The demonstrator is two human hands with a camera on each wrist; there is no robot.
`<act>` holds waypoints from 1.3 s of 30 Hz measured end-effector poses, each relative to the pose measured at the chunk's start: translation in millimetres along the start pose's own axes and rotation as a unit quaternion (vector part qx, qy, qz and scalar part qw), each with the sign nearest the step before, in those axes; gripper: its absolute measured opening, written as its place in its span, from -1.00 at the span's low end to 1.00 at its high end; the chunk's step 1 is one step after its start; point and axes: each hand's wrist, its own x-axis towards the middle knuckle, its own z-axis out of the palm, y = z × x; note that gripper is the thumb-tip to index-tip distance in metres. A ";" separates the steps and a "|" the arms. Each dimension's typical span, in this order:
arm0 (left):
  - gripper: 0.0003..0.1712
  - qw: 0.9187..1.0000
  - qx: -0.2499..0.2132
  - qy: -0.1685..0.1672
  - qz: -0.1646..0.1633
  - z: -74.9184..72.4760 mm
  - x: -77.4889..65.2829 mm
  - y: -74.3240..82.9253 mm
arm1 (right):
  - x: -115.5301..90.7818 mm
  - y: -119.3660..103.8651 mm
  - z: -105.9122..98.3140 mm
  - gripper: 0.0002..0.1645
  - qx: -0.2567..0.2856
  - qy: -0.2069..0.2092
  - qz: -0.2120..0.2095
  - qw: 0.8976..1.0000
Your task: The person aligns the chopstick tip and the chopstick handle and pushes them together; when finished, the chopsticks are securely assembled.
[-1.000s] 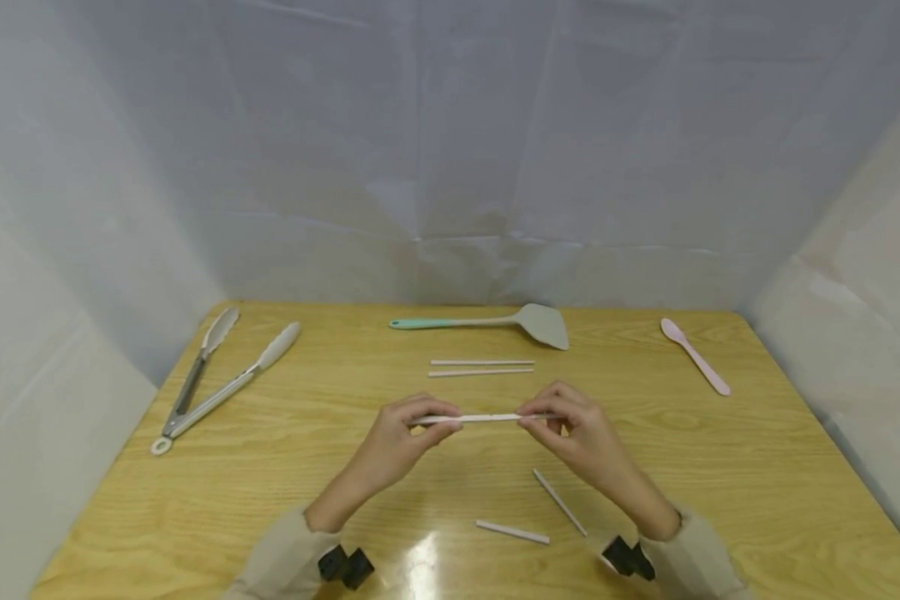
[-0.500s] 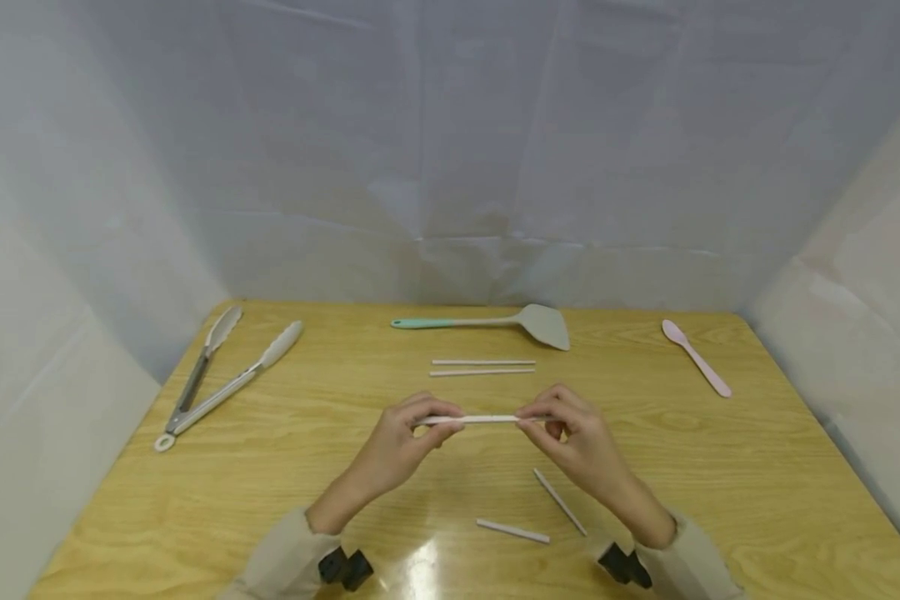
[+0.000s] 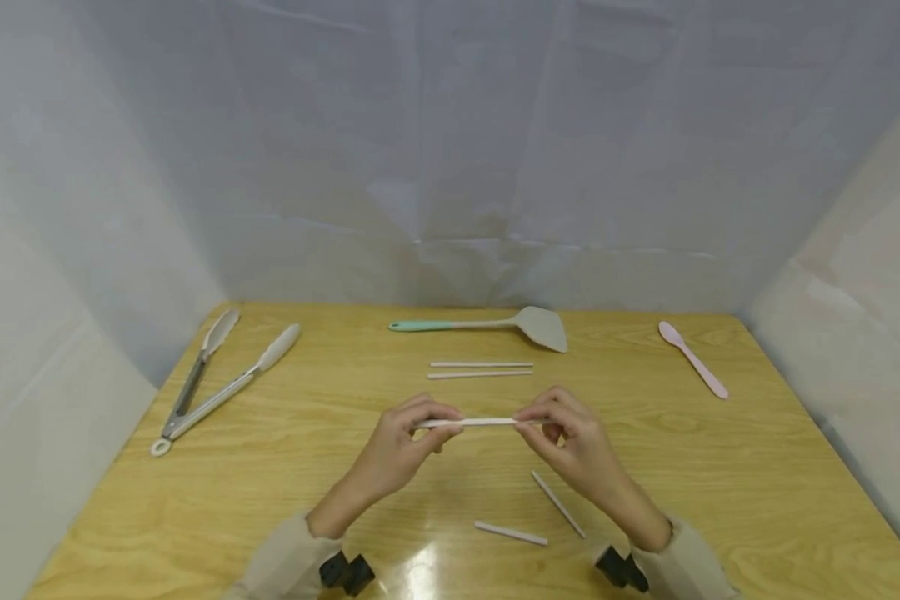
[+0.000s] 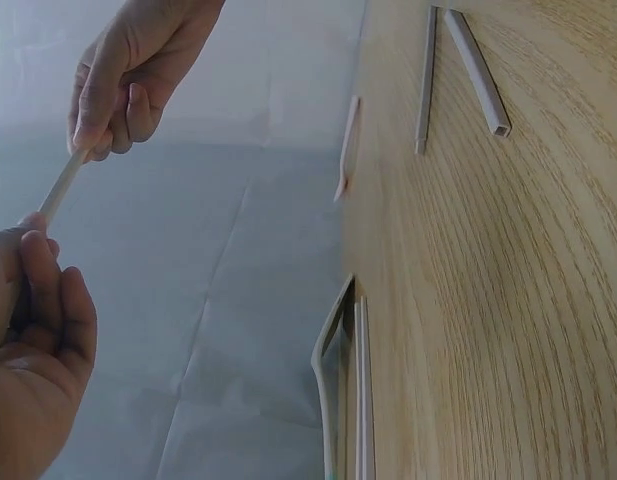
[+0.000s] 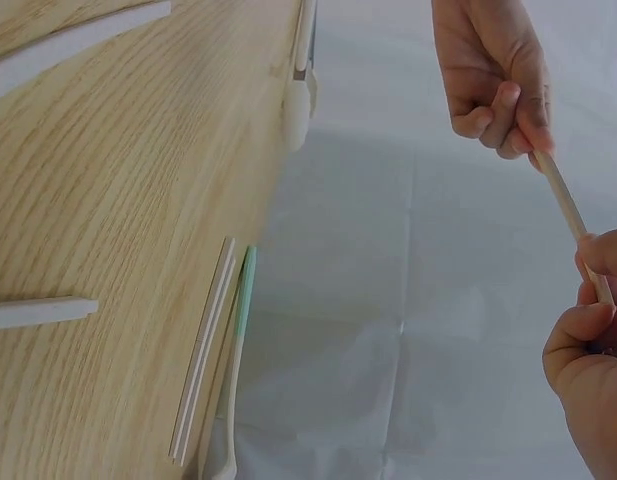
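Your left hand (image 3: 399, 437) pinches one end of the pale stick (image 3: 487, 422), raised above the worktop (image 3: 195, 517); nearer you lie two short rods (image 3: 511, 533); your right hand (image 3: 576, 433) pinches the other end. You seem to be working the stick two-handed; next calls for light, even pressure, ends aligned.

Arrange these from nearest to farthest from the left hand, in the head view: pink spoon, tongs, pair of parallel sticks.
1. Pair of parallel sticks: beyond the left hand, slightly right.
2. Tongs: off to the left.
3. Pink spoon: far to the right.
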 end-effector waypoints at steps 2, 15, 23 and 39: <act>-0.88 1.000 0.000 0.002 0.000 -0.5 0.0 0.7 | 0.3 -0.7 -0.5 -0.95 -0.002 -0.005 0.008 1.000; -0.81 0.997 0.006 -0.004 -0.072 -3.9 6.8 -7.1 | 6.1 19.7 1.5 -0.69 -0.026 -0.008 -0.048 0.998; -0.80 0.998 0.015 -0.003 -0.058 -6.1 8.6 -9.9 | 4.1 27.6 -2.0 -0.87 -0.027 -0.004 -0.035 0.999; -0.76 0.995 0.034 0.018 -0.094 -18.7 4.3 -22.6 | -0.2 38.8 -10.6 -0.64 -0.072 0.017 0.008 0.997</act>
